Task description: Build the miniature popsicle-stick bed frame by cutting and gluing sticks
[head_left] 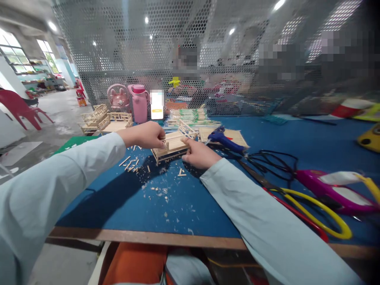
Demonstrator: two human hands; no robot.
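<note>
A small model made of pale wooden sticks (175, 143) stands on the blue tabletop, with a flat slatted surface and thin rails. My left hand (147, 135) is closed at its left end, fingertips pinched by a short upright stick. My right hand (198, 153) holds the model's right side, index finger on the top edge and thumb in front. A blue glue gun (224, 140) lies to the right of the model, over a flat slatted wooden panel (237, 138). Finished-looking stick models (114, 122) stand at the back left.
Stick offcuts (130, 164) lie in front. Behind are a pink bottle (139, 105), a phone (157, 106), bundled sticks (190, 115) and a mesh screen (118, 51). Yellow-and-red-handled scissors (320, 206), black cable (274, 158) and a magenta tool (332, 190) lie right, near my sleeve.
</note>
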